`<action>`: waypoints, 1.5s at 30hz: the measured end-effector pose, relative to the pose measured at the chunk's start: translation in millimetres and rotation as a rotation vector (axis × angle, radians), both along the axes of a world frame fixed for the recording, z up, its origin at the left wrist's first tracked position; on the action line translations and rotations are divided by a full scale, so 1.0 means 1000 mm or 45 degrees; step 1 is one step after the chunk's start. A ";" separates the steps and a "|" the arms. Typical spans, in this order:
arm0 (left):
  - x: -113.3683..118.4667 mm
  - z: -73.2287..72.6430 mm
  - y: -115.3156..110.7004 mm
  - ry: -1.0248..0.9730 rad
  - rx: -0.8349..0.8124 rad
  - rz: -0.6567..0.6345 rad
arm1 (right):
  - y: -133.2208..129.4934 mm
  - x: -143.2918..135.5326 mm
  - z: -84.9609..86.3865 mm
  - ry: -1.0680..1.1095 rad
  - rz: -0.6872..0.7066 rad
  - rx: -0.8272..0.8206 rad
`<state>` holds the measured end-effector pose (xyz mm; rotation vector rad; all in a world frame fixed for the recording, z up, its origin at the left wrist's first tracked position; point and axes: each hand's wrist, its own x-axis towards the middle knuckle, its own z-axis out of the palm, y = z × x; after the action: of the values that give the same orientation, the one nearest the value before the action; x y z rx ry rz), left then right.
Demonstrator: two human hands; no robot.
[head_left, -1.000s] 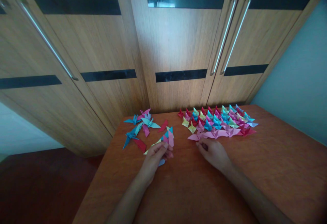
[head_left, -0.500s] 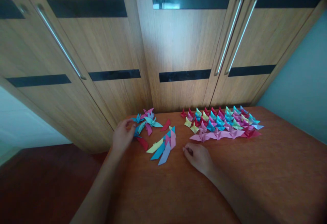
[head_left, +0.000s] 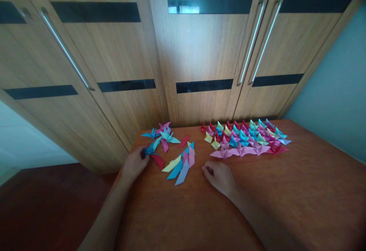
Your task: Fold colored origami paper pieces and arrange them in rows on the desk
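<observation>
My left hand (head_left: 135, 165) is at the left edge of the table, thumb and fingertips closed on the near end of a blue paper crane (head_left: 151, 150). Just beside that crane lies a folded red paper piece (head_left: 158, 161). Behind it sits a loose pile of cranes, among them a light teal crane (head_left: 169, 137) and a pink crane (head_left: 163, 127). Fingers curled in, my right hand (head_left: 219, 175) rests on the tabletop with nothing visible in it. Between the hands is a fan of flat folded cranes, with a lavender one (head_left: 182, 172) nearest me.
Rows of upright paper cranes (head_left: 240, 140) in many colours stand at the back right of the wooden table (head_left: 194, 216). A small red paper piece (head_left: 184, 141) lies near the back middle. Wooden cabinet doors (head_left: 200, 52) with metal handles rise right behind the table.
My left hand has come down and nearer, from beside the pile to the blue crane at its front. My right hand keeps its place. The whole view has shifted slightly.
</observation>
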<state>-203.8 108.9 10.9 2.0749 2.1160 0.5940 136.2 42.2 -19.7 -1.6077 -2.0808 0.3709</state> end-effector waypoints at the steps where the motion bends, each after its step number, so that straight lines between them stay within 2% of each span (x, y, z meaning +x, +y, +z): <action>1: -0.001 0.000 0.000 -0.014 0.000 0.024 | 0.000 0.000 0.000 0.000 0.004 -0.001; 5: -0.008 -0.001 0.001 -0.187 0.062 0.118 | 0.000 0.001 0.001 0.035 0.012 0.005; 7: -0.006 0.003 0.000 -0.419 0.108 0.110 | 0.000 0.001 0.000 0.087 0.012 0.006; 9: 0.004 0.013 -0.003 -0.766 0.124 0.039 | 0.001 0.002 -0.001 0.179 0.020 -0.012; 11: 0.024 0.028 -0.011 -1.134 0.084 -0.077 | 0.003 0.004 -0.002 0.321 0.031 -0.037; 13: 0.051 0.042 -0.023 -1.386 -0.008 -0.200 | 0.004 0.006 -0.003 0.509 0.052 -0.068; 15: 0.082 0.052 -0.038 -1.531 -0.155 -0.341 | 0.005 0.009 -0.003 0.743 0.080 -0.136; 17: 0.110 0.055 -0.051 -1.614 -0.337 -0.464 | 0.004 0.012 -0.002 1.024 0.109 -0.276; 21: 0.150 0.043 -0.067 -1.653 -0.583 -0.632 | 0.001 0.015 0.003 1.645 0.193 -0.627; 24: 0.162 0.026 -0.072 -1.651 -0.646 -0.679 | -0.002 0.014 0.006 1.810 0.273 -0.765; 27: 0.164 0.012 -0.075 -1.655 -0.669 -0.663 | -0.005 0.012 0.008 1.727 0.288 -0.797; 30: 0.161 0.008 -0.076 -1.610 -0.603 -0.628 | -0.006 0.012 0.007 1.671 0.255 -0.757; 35: 0.156 0.013 -0.077 -1.498 -0.654 -0.685 | -0.006 0.015 0.011 1.570 0.262 -0.694; 37: 0.155 0.015 -0.077 -1.491 -0.699 -0.715 | -0.007 0.017 0.015 1.475 0.301 -0.726; 41: 0.155 0.017 -0.077 -1.395 -0.653 -0.682 | -0.009 0.020 0.021 1.282 0.427 -0.828; 45: 0.155 0.015 -0.077 -1.393 -0.658 -0.685 | -0.011 0.022 0.023 1.269 0.460 -0.826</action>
<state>-48.9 31.8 26.0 1.3845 0.9142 0.7380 158.1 31.3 3.0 -0.9298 -1.4623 1.7009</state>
